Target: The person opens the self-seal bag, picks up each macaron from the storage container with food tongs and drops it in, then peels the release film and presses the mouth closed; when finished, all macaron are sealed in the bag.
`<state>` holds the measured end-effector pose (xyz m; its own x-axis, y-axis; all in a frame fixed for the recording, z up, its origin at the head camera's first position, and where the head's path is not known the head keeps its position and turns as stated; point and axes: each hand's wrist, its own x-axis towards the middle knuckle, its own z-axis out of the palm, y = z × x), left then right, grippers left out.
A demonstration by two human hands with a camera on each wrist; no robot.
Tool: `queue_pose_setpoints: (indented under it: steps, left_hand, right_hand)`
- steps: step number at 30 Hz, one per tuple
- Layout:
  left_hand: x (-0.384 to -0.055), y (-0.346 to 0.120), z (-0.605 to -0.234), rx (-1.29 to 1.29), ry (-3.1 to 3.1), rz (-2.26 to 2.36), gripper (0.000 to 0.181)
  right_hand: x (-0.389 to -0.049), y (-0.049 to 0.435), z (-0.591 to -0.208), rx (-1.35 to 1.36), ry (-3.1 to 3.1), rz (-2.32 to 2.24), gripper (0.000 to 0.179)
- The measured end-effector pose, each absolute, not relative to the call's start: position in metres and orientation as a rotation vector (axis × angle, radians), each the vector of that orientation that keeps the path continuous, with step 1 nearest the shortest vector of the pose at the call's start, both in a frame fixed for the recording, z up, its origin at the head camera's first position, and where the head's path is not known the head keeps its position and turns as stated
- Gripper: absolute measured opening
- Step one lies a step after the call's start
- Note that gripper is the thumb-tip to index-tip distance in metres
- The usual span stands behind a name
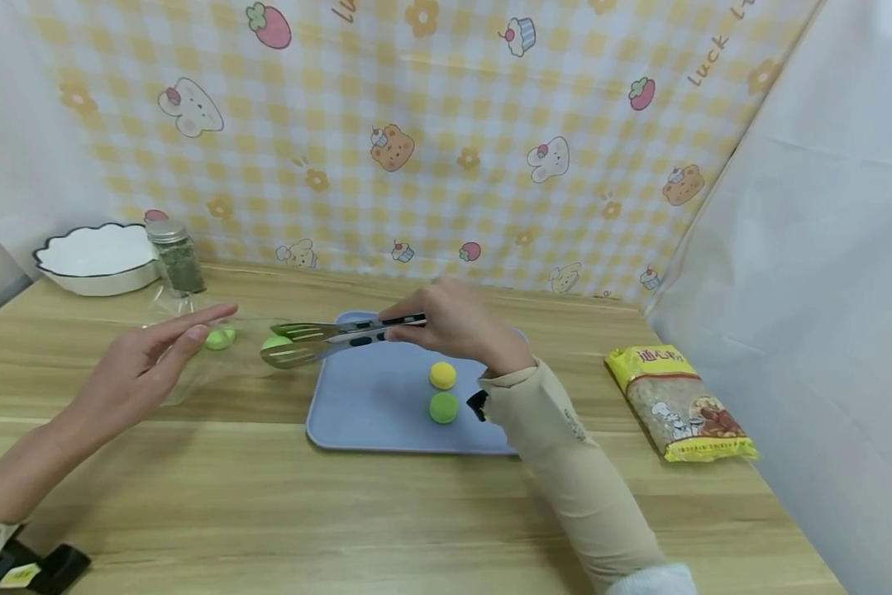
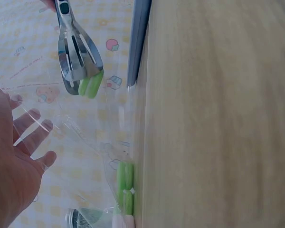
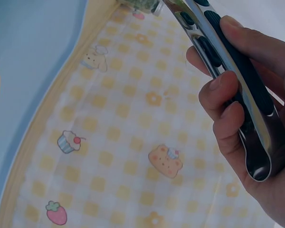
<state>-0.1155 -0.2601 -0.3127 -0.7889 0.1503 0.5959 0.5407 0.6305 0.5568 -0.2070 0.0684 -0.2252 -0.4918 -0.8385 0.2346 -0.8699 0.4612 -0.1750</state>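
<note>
My right hand (image 1: 460, 322) grips metal tongs (image 1: 360, 332) with dark handle pads, fingers curled round both arms in the right wrist view. Between the slotted tong heads sits a green macaron (image 2: 91, 85), left of the blue tray (image 1: 371, 413). My left hand (image 2: 14, 156) has its fingers spread at the mouth of a clear plastic bag (image 2: 78, 142), whose film crosses the fingers. Inside the bag lie green macarons (image 2: 125, 176), with a pale pink one (image 2: 123, 220) beside them. On the tray are a yellow macaron (image 1: 442, 375) and a green macaron (image 1: 443, 407).
At the back left stand a white scalloped dish (image 1: 103, 258) and a glass jar (image 1: 181, 263) of dried green herbs with a metal lid. A yellow-and-clear food packet (image 1: 679, 405) lies to the right. A checked cloth (image 1: 431, 190) hangs behind the wooden table (image 1: 341, 521).
</note>
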Motion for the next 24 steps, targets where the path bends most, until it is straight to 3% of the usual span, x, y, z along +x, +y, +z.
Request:
queue_pose_setpoints:
  steps: [24]
  left_hand:
    - [-0.115, -0.259, -0.311, -0.523, -2.361, -0.968, 0.037]
  right_hand:
    - [-0.203, 0.010, -0.238, 1.577, -2.558, 0.415, 0.025]
